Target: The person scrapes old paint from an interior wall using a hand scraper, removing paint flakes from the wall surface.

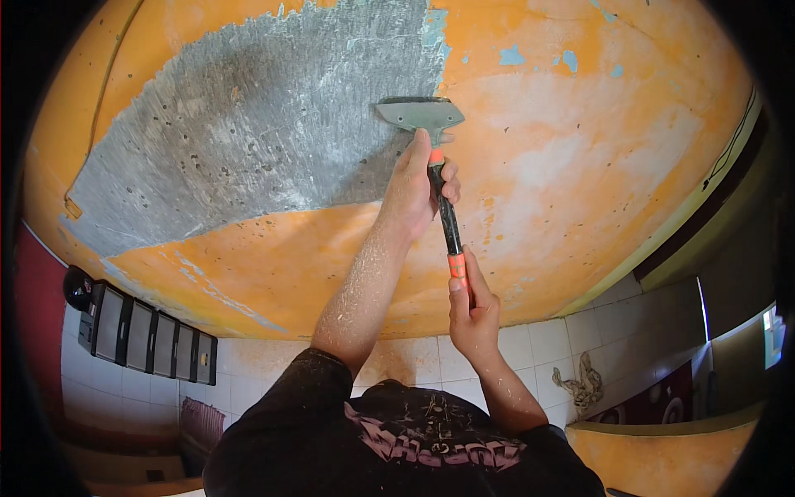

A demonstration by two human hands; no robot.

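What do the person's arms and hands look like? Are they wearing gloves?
No gloves. Both the left hand and the right hand are bare, and the forearms are bare too, speckled with pale dust and flecks. Short black sleeves end near the elbows, part of a black shirt with a pinkish print.

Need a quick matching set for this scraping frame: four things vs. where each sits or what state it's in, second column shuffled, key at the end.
Column one:
1. left hand
2. right hand
3. scraper blade
4. bare grey patch

Column two:
A. wrapped round the lower end of the handle, by the orange tip
B. pressed against the wall at the edge of the orange paint
C. gripping the handle high up, just under the blade
D. paint already off, speckled with small dark pits

Pairs: 1-C, 2-A, 3-B, 4-D
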